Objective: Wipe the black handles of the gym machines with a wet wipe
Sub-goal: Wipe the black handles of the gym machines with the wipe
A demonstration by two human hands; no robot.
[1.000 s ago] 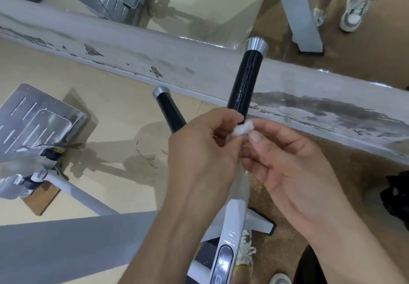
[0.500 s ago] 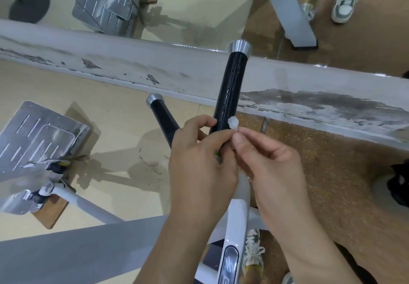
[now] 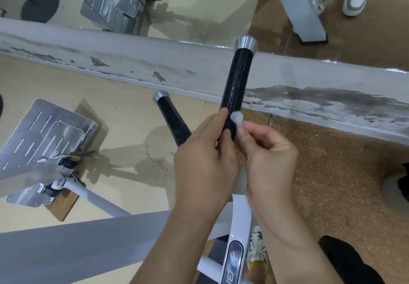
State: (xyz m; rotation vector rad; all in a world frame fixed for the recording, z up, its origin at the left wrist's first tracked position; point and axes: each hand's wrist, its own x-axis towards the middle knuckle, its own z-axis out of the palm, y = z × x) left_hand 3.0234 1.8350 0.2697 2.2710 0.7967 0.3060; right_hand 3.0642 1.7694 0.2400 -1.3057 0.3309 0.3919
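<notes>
Head view. My left hand (image 3: 205, 151) wraps the lower handle (image 3: 239, 80), probably to steady it. My right hand (image 3: 270, 157) pinches the balled wipe (image 3: 236, 117) at its fingertips against the handle, just above the left hand, with the upper length free to wipe.

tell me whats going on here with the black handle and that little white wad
A person is cleaning a gym machine. The left hand grips the lower part of the black handle, and the right hand pinches a small balled-up wet wipe at the handle's right side, just above the left hand. A second black handle to the left is untouched.
</notes>
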